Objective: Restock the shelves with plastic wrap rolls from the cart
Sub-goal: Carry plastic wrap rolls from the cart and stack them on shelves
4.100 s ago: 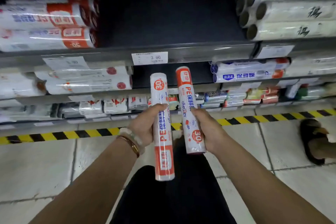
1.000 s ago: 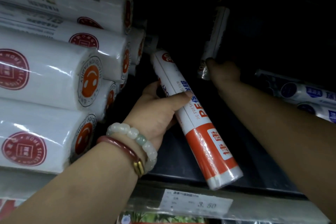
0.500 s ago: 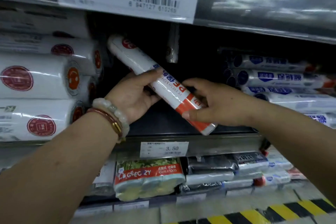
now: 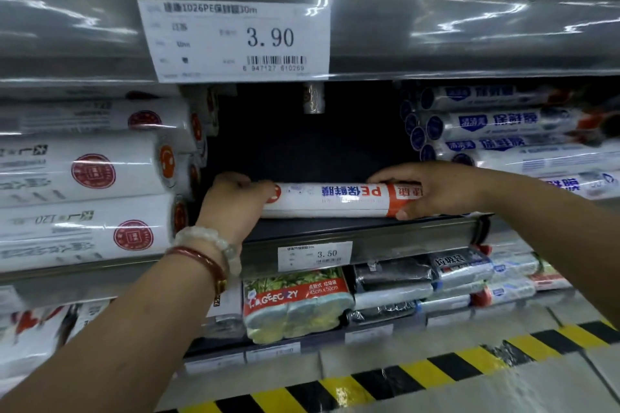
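Note:
A white plastic wrap roll (image 4: 330, 199) with orange ends and blue print lies sideways on the dark middle shelf (image 4: 352, 231), near its front edge. My left hand (image 4: 235, 201) grips its left end with fingers curled over the top. My right hand (image 4: 432, 189) holds the orange right end, thumb underneath. A second roll (image 4: 313, 99) stands on end at the back of the dark gap, mostly hidden behind the upper shelf's edge.
White rolls with red seals (image 4: 90, 178) are stacked left of the gap, blue-printed rolls (image 4: 496, 131) right of it. Price tags read 3.90 (image 4: 235, 40) and 3.50 (image 4: 315, 256). Bagged goods (image 4: 295, 305) fill the lower shelf. Yellow-black tape (image 4: 402, 375) marks the floor.
The roll has turned from a slant to lying level across the shelf front. My left hand slid to its left end, my right hand to its right end. The view has dropped lower.

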